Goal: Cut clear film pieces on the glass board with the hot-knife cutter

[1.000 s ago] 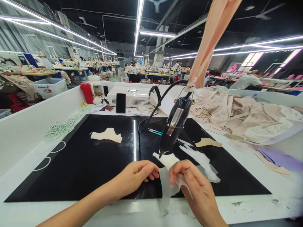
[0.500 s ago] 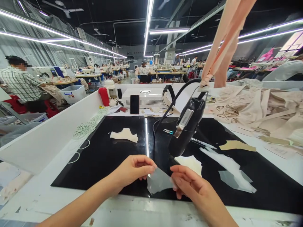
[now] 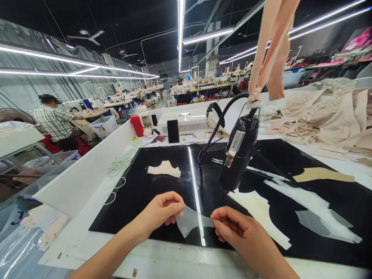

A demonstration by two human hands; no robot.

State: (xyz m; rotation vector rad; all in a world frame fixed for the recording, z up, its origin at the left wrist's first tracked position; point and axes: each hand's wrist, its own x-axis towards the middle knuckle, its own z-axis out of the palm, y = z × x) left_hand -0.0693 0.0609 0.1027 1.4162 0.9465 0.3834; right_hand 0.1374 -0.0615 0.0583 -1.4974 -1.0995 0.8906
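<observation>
My left hand (image 3: 158,212) and my right hand (image 3: 234,229) each pinch one end of a thin translucent film piece (image 3: 190,221), stretched between them just above the near edge of the black work mat (image 3: 139,193). A black handheld tool (image 3: 240,153) hangs on a cord right behind my right hand, its tip pointing down at the mat. A white cut fabric piece (image 3: 258,211) lies under the tool. Another cream fabric piece (image 3: 164,169) lies farther back on the mat.
More translucent scraps (image 3: 316,211) and a tan pattern piece (image 3: 322,175) lie at the right. Scissors (image 3: 221,162), a phone (image 3: 173,131), a white machine box (image 3: 188,120) and a red bottle (image 3: 136,125) stand at the back. Beige garments (image 3: 322,112) pile at the right. A person in a plaid shirt (image 3: 55,122) sits at the left.
My hands have pulled the film out flat between them, where a second ago it was crumpled in my right hand. The camera has turned left, showing more of the left aisle.
</observation>
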